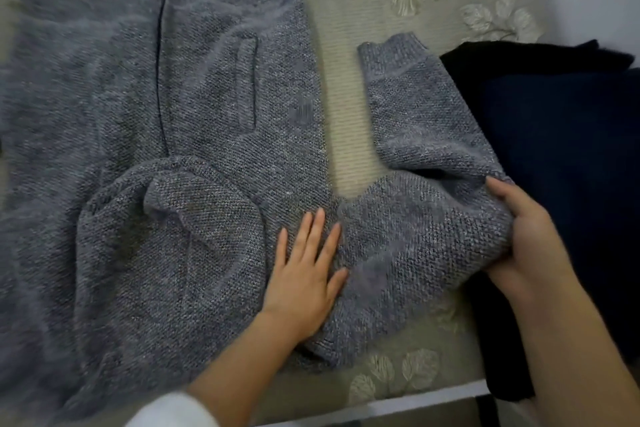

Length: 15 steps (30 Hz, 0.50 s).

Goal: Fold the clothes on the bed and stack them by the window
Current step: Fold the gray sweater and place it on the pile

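Observation:
A grey knitted cardigan (145, 121) lies spread flat on the bed, its front opening and a pocket facing up. Its right sleeve (415, 149) bends out to the right, cuff pointing away from me. My left hand (306, 270) presses flat on the knit near the shoulder, fingers spread. My right hand (523, 232) grips the sleeve's outer edge at the bend, thumb on top. The hood or collar part bunches in a rounded fold at lower centre.
Dark navy and black clothes (561, 156) lie at the right, partly under my right arm. The bedsheet (349, 55) is beige with pale flower prints. The bed's white front edge (415, 402) runs along the bottom.

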### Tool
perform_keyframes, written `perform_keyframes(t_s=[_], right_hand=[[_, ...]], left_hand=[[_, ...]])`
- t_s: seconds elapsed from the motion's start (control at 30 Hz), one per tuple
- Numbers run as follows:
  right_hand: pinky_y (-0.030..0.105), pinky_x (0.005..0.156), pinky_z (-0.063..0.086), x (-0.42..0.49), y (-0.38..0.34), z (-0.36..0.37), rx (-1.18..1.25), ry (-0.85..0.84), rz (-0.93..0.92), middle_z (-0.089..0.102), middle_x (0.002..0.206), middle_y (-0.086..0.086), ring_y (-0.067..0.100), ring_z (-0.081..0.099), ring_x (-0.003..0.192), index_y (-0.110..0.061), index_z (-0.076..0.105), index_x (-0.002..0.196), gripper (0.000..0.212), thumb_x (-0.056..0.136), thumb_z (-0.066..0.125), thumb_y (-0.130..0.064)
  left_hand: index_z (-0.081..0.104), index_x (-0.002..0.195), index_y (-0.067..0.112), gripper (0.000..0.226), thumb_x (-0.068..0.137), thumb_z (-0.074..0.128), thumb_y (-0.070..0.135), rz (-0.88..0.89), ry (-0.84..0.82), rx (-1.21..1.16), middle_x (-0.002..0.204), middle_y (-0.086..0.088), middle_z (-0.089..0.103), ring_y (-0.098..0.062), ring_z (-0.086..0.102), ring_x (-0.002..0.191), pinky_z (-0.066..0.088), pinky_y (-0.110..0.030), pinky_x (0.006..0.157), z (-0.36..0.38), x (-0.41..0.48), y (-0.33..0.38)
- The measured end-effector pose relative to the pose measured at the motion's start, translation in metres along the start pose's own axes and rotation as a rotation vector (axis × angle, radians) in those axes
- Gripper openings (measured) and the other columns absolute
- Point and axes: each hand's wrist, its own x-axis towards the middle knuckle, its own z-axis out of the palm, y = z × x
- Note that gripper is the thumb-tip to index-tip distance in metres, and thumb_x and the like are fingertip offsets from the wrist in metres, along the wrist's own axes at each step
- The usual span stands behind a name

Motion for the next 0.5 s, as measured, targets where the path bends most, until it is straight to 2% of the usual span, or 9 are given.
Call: perform_keyframes(t_s=[0.1,0.13,0.17,0.2,0.23,0.27,0.33,0.43,0.5], right_hand=[[0.04,0.083,0.055,-0.002,-0.007,0.028,0.103,0.025,-0.058,0.072,0.109,0.01,0.024,0.07,0.099,-0.009,0.067,0.114,0.03,0.089,0.057,-0.021],[0.041,0.084,0.055,-0.003,-0.008,0.045,0.146,0.039,-0.114,0.072,0.108,0.011,0.025,0.07,0.097,-0.007,0.067,0.115,0.031,0.088,0.059,-0.02],[0.04,0.084,0.055,-0.004,-0.009,0.066,0.179,0.043,-0.193,0.071,0.104,0.011,0.026,0.069,0.094,-0.005,0.067,0.113,0.03,0.086,0.062,-0.017],[0.038,0.083,0.053,-0.006,-0.007,0.091,0.151,0.031,-0.308,0.071,0.099,0.009,0.024,0.068,0.09,-0.005,0.068,0.11,0.028,0.084,0.063,-0.014],[0.035,0.084,0.052,-0.007,-0.003,0.119,0.033,0.007,-0.458,0.07,0.094,0.005,0.019,0.066,0.088,-0.008,0.069,0.108,0.026,0.082,0.064,-0.012],[0.032,0.087,0.051,-0.01,0.004,0.145,-0.159,-0.049,-0.624,0.07,0.094,0.0,0.013,0.064,0.089,-0.012,0.067,0.111,0.031,0.08,0.063,-0.012],[0.029,0.091,0.05,-0.013,0.03,0.187,-0.667,-0.284,-0.83,0.071,0.107,0.0,0.016,0.065,0.1,-0.025,0.053,0.134,0.057,0.078,0.061,-0.02],[0.039,0.078,0.048,-0.006,0.087,0.208,-1.522,-0.596,-0.8,0.066,0.112,0.014,0.036,0.063,0.099,-0.038,0.012,0.15,0.083,0.082,0.059,-0.038],[0.038,0.071,0.046,0.002,0.119,0.199,-1.756,-0.823,-0.672,0.064,0.11,0.013,0.034,0.062,0.094,-0.039,-0.007,0.15,0.087,0.089,0.053,-0.054]], left_hand=[[-0.021,0.147,0.033,0.064,0.099,0.016,0.053,-0.015,-0.102,-0.171,0.149,0.006,-0.04,-0.012,-0.04,0.135,-0.025,-0.041,0.11,-0.006,0.01,0.0],[-0.008,0.15,0.033,0.061,0.1,0.023,0.049,-0.007,-0.128,-0.314,0.154,0.008,-0.029,-0.011,-0.032,0.139,-0.021,-0.038,0.112,-0.017,0.014,-0.002],[0.013,0.151,0.033,0.053,0.101,0.03,0.042,-0.023,-0.131,-0.539,0.158,0.01,-0.008,-0.008,-0.014,0.144,-0.011,-0.034,0.115,-0.032,0.018,-0.007],[0.036,0.143,0.033,0.041,0.102,0.034,0.033,-0.085,-0.097,-0.834,0.155,0.01,0.02,-0.006,0.013,0.144,0.007,-0.026,0.117,-0.051,0.019,-0.015],[0.055,0.128,0.033,0.033,0.102,0.036,0.027,-0.179,-0.038,-1.135,0.143,0.01,0.045,-0.004,0.04,0.133,0.029,-0.019,0.11,-0.074,0.018,-0.028],[0.064,0.115,0.03,0.031,0.101,0.037,0.025,-0.274,0.034,-1.398,0.129,0.008,0.061,-0.007,0.058,0.116,0.045,-0.02,0.097,-0.096,0.017,-0.043],[0.067,0.107,0.021,0.036,0.1,0.033,0.03,-0.394,0.252,-1.708,0.112,0.002,0.071,-0.012,0.066,0.104,0.05,-0.025,0.086,-0.128,0.013,-0.087],[0.062,0.115,0.014,0.041,0.1,0.03,0.034,-0.54,0.44,-1.73,0.118,-0.002,0.067,-0.013,0.065,0.106,0.046,-0.028,0.095,-0.149,0.014,-0.15],[0.057,0.12,0.013,0.04,0.1,0.033,0.036,-0.631,0.404,-1.648,0.126,-0.006,0.062,-0.017,0.06,0.111,0.044,-0.031,0.097,-0.15,0.026,-0.173]])
